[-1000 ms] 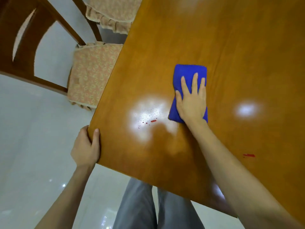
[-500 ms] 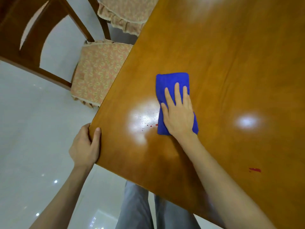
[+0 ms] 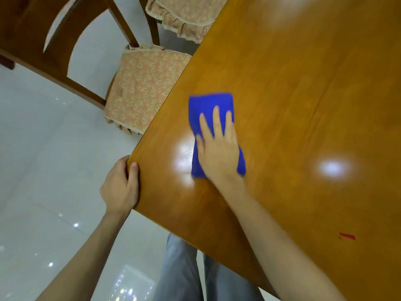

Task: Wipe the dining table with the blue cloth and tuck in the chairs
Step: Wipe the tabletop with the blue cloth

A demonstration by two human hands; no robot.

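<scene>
A folded blue cloth (image 3: 207, 105) lies on the glossy wooden dining table (image 3: 303, 88), near its left corner. My right hand (image 3: 219, 146) presses flat on the cloth with straight fingers; hand and cloth are motion-blurred. My left hand (image 3: 120, 187) grips the table's corner, thumb on top and fingers under the edge. A red mark (image 3: 348, 236) sits on the tabletop at the lower right. A wooden chair (image 3: 58, 38) with a patterned seat cushion (image 3: 143, 90) stands at the table's left side, its seat partly under the edge.
A second frilled cushion (image 3: 184, 16) on another chair shows at the top beside the table. Pale shiny floor tiles (image 3: 43, 170) spread to the left. My legs in grey trousers (image 3: 184, 274) stand close against the table's near edge.
My right hand has slid the cloth leftward over the small red specks near the light reflection, which no longer show. My left hand has kept its grip on the corner.
</scene>
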